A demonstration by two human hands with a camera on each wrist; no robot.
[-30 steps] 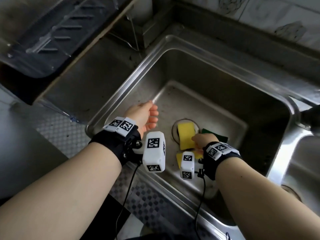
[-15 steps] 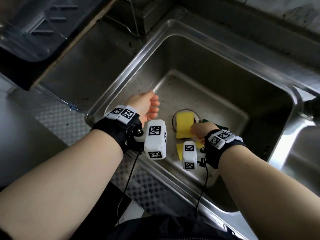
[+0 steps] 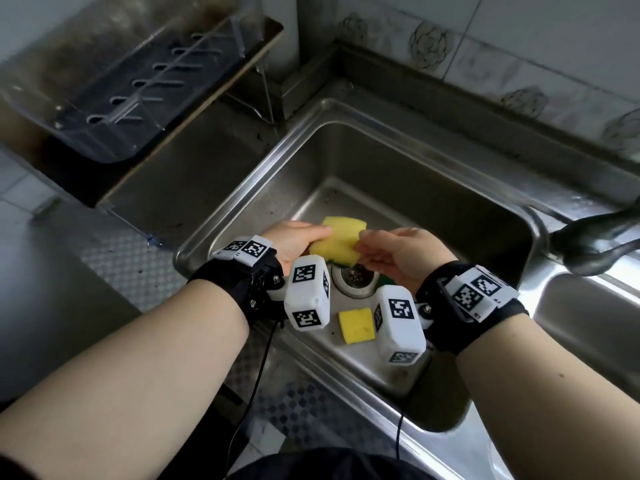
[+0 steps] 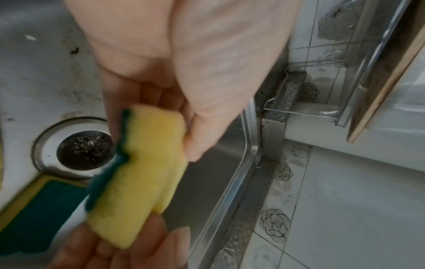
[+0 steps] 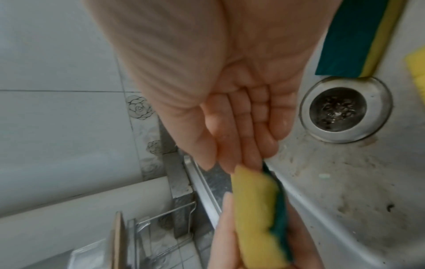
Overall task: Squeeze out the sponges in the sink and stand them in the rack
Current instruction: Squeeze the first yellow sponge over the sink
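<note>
Yellow sponge (image 3: 341, 244) now lifted off the drain (image 3: 355, 277), above the sink (image 3: 450, 216); left hand (image 3: 294, 242) has joined, gripping one end, right hand (image 3: 398, 254) pinching the other; squeeze probably starting; rack (image 3: 114, 88) empty, blurry

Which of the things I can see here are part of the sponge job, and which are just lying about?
Part of the job:
- held sponge, in the grip of the left hand and right hand
- small yellow sponge on the sink floor
- green-faced sponge beside the drain
- sink
- clear rack

Just lying about:
- drain
- dark tap
- flowered tiles
</note>
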